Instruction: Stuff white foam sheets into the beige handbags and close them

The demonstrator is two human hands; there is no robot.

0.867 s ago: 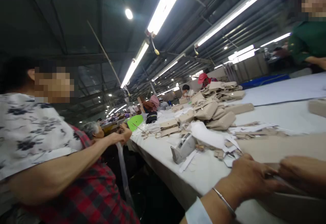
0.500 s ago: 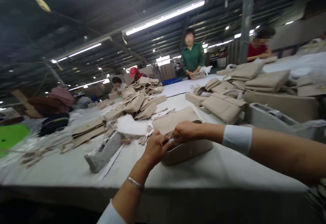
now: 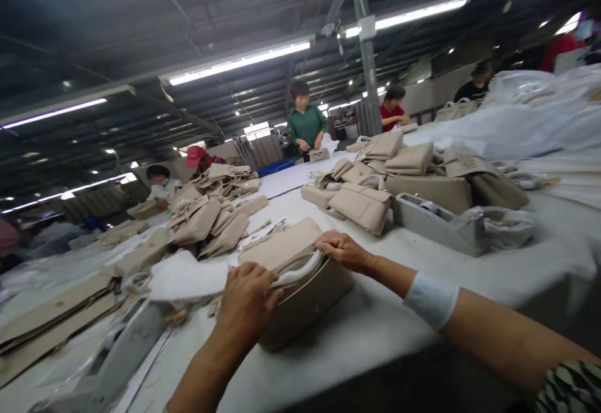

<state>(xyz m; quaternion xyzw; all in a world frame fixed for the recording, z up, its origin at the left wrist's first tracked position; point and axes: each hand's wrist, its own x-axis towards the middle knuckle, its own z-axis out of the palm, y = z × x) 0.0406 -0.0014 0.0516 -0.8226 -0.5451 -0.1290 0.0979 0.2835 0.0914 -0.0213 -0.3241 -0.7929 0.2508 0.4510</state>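
No text, label, brand, number or sign can be read on anything in view here.

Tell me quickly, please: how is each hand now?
Left hand: curled at the white handle; grip cannot be told.
Right hand: closed, holding the handle's right end.

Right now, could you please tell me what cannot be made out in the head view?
Head view: both ends of the white-wrapped handle, covered by the left hand and right hand.
Head view: part of the left tape dispenser, cut off by the bottom edge.
Head view: details of the beige item by the green-shirted person, too small.
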